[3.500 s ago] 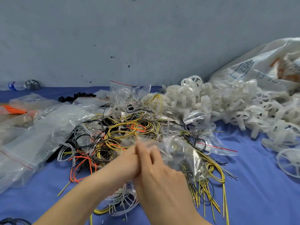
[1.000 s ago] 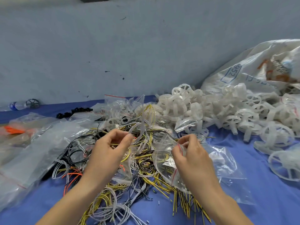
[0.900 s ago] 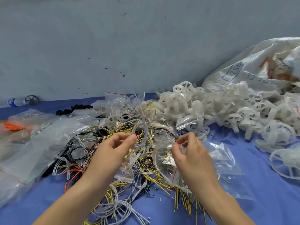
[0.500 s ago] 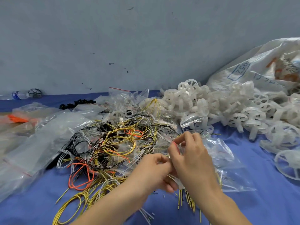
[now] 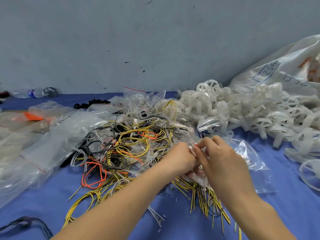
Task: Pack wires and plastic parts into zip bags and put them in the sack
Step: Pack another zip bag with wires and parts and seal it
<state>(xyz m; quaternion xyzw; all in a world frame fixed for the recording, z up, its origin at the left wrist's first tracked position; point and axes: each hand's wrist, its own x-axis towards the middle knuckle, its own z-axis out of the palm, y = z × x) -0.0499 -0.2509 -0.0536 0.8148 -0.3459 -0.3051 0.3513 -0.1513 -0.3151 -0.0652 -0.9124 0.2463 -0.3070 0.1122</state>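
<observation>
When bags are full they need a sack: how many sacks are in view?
1: the white sack at far right, behind the plastic wheels. Others may be out of frame.

Blue cloth (image 5: pixel 285 213): wires (image 5: pixel 133 146), bags (image 5: pixel 57 141), plastic parts (image 5: pixel 216 104)

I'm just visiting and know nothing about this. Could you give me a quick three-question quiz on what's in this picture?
1. True or false: the left hand and right hand meet at the clear zip bag's mouth.
2. The white plastic wheels lie to which side of the wire pile? A left, B right, C in front.
3. Fill in: the lone bright loop at the pile's near left edge is ___.
Key: 1 true; 2 B; 3 orange.
</observation>
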